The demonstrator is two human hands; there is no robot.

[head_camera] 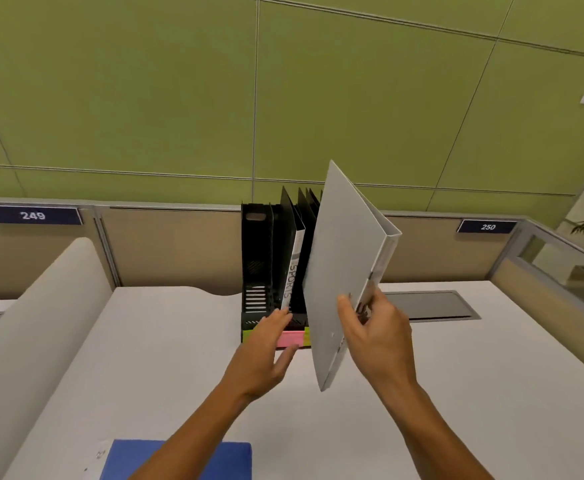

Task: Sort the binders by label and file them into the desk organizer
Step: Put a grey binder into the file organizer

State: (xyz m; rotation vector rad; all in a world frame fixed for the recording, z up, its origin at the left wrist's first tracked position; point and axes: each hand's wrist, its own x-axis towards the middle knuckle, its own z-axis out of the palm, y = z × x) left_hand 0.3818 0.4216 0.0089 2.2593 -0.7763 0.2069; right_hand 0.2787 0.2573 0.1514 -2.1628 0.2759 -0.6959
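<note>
I see a white binder (342,268) held up in the air, tilted, top corner leaning far-left, spine on the right side. It sits just right of the black desk organizer (263,268) and overlaps the organizer's right slots from my view; can't tell if its edge is inside a slot or only in front.

Right hand (377,327) has the grip on the binder's lower spine end: thumb on the near cover, fingers curled round the spine side.

Left hand (266,344) reaches to the organizer's near base, fingers straight and relaxed, fingertips (283,315) at the bottom of the SPORTS binder (292,271). Grip holds nothing.

SPORTS binder stands upright in a slot left of centre, spine facing me.

Organizer stands on the white counter (457,375) against the far partition. Colour labels along its near base: green (248,336), pink (292,338), yellow sliver (307,336).

Near edge of the counter, left of my arms: blue folder (134,459), flat.

Right of the organizer a grey cable hatch (429,304) is set in the counter. Partition carries number plates 249 (32,215) and 250 (487,226). Green panel wall (179,98) behind.
</note>
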